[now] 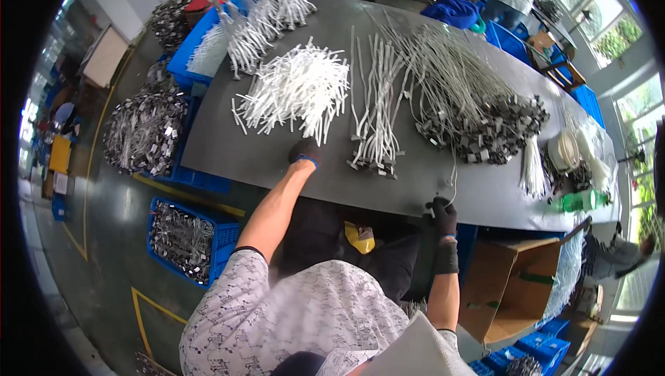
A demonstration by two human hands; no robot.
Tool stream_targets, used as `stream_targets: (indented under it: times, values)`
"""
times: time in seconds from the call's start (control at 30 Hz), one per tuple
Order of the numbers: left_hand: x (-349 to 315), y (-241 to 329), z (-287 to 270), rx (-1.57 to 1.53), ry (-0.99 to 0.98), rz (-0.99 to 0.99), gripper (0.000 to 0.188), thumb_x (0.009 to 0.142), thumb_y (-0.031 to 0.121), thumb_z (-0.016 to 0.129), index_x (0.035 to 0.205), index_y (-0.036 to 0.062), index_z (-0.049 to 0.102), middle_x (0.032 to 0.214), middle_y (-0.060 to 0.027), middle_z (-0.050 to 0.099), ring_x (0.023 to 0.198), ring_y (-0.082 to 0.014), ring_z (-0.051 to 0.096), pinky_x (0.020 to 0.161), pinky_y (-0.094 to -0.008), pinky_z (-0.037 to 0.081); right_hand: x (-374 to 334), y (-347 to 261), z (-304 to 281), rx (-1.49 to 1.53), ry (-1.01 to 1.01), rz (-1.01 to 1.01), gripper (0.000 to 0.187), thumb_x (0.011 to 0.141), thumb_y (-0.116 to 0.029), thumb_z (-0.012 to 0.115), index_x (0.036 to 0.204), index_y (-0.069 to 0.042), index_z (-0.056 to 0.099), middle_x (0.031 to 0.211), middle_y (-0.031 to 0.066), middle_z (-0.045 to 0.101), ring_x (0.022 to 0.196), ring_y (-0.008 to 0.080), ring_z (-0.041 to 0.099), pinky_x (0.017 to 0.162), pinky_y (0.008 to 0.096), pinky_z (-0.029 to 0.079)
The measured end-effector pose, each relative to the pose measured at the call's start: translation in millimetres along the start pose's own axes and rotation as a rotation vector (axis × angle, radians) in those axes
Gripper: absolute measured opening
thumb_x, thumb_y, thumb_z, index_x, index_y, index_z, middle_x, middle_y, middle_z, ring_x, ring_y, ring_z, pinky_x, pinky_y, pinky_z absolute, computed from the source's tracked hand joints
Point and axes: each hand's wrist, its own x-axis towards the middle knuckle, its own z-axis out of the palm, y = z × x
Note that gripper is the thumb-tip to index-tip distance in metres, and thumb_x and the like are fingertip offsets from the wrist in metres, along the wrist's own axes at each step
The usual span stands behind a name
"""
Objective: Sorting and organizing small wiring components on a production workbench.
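Note:
My left hand (305, 151), in a dark glove, is at the near edge of a heap of short white tubes (298, 88). Its fingers are hidden under the back of the hand, so I cannot see whether a tube is in them. At the table's front edge my right hand (442, 216), also gloved, is closed around the near end of a thin grey cable (454, 175). That cable runs up to a large bundle of grey cables (457, 71) with dark connectors. Between the hands lies a smaller group of cables (377, 106) with white sleeves near their connector ends.
Bundles of sleeved cables (291, 9) hang by a blue bin (183, 64) at the far left. Blue crates of cables (183, 237) stand on the floor. A green bottle (582, 201) and a spool (564, 151) lie right, above an open cardboard box (488, 286).

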Motion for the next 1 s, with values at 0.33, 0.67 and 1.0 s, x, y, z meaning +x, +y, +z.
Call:
stream_targets:
  times: [0.33, 0.67, 1.0]
  values:
    - [-13, -8, -6, -0.762, -0.231, -0.291, 0.012, 0.083, 0.014, 0.063, 0.087, 0.0041, 0.069, 0.075, -0.0175, 0.071, 0.065, -0.0279, 0.073, 0.06, -0.0422, 0.058, -34, -44, -19, -0.945, 0.319, -0.055, 0.022, 0.096, -0.023, 0.053, 0.106, -0.007, 0.063, 0.094, 0.022, 0.07, 0.088, 0.0434, 0.067, 0.075, 0.051, 0.053]
    - [-47, -14, 11, -1.818, -0.506, -0.484, 0.008, 0.093, 0.015, 0.069, 0.091, 0.007, 0.068, 0.077, -0.0042, 0.068, 0.064, -0.0139, 0.064, 0.055, -0.0291, 0.054, -265, 89, -64, -1.327, -0.201, 0.421, 0.025, 0.094, -0.024, 0.055, 0.106, -0.008, 0.071, 0.106, 0.0219, 0.07, 0.1, 0.0414, 0.067, 0.083, 0.048, 0.054]
    - [-83, 205, -17, -2.097, -0.438, -0.24, 0.01, 0.099, 0.012, 0.063, 0.101, 0.0039, 0.058, 0.094, -0.0128, 0.069, 0.079, -0.0259, 0.071, 0.073, -0.0404, 0.063, -175, 40, 14, -1.106, -0.004, -0.187, 0.02, 0.094, -0.023, 0.054, 0.097, -0.009, 0.068, 0.092, 0.0213, 0.069, 0.086, 0.0469, 0.066, 0.071, 0.0561, 0.052]
